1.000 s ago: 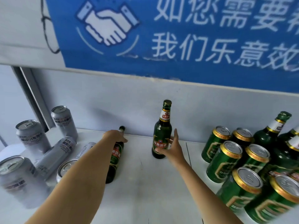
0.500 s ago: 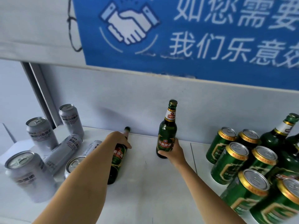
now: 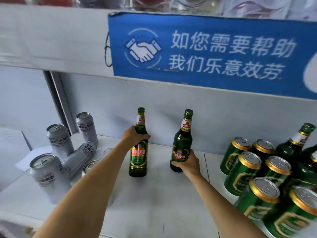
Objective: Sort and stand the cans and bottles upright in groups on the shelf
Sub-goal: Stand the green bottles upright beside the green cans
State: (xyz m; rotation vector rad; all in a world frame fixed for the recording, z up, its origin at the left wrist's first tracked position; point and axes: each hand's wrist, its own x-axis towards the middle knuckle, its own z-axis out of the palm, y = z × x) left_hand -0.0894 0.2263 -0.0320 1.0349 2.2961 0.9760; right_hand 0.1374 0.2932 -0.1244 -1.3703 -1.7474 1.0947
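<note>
Two green beer bottles stand upright in the middle of the white shelf. My left hand grips the left bottle around its shoulder. My right hand holds the right bottle low on its body, at the label. Silver cans are grouped at the left, three upright and a few lying on their sides. Green cans with gold rims stand at the right, with more green bottles behind them.
The grey back wall runs close behind the bottles. A blue sign with white characters hangs from the shelf above. A dark upright post stands at the back left. Bare shelf surface lies in front of the two bottles.
The left bottle was lying on its side under my left hand; it now stands upright. My right hand closed around the right bottle. The camera view tilted upward.
</note>
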